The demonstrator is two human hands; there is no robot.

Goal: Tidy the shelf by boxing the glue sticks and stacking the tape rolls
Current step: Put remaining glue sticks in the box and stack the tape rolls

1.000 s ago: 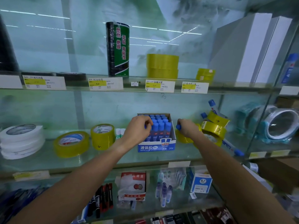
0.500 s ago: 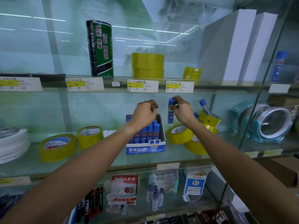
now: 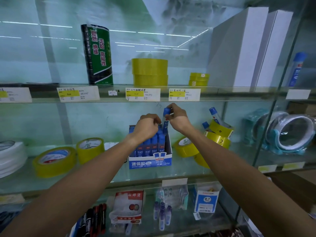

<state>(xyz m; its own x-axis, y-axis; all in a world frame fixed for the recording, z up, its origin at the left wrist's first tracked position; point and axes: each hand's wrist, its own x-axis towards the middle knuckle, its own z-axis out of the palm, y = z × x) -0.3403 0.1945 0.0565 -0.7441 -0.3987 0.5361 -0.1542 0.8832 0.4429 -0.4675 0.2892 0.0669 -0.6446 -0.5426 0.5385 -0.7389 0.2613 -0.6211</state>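
A blue and white glue box (image 3: 150, 162) stands on the middle glass shelf, filled with several blue-capped glue sticks. My right hand (image 3: 178, 118) pinches one glue stick (image 3: 165, 119) by its cap, upright over the box's right rear corner. My left hand (image 3: 147, 126) rests curled on the tops of the sticks in the box; whether it holds one is hidden. Two more glue sticks (image 3: 214, 115) lean among tilted yellow tape rolls (image 3: 219, 134) to the right. Yellow tape rolls (image 3: 89, 148) and a flat one (image 3: 54, 159) sit left of the box.
White tape rolls (image 3: 10, 156) are stacked at the far left. Clear wrapped rolls (image 3: 289, 134) lie at the right behind a glass divider. The upper shelf (image 3: 239, 97) hangs just above my hands, carrying a green pack, yellow tape stacks and white boxes. Small stationery fills the shelf below.
My right hand picked a glue stick up from beside the tape rolls, lifted it and carried it left over the box. My left hand rose from the box's front to the stick tops.
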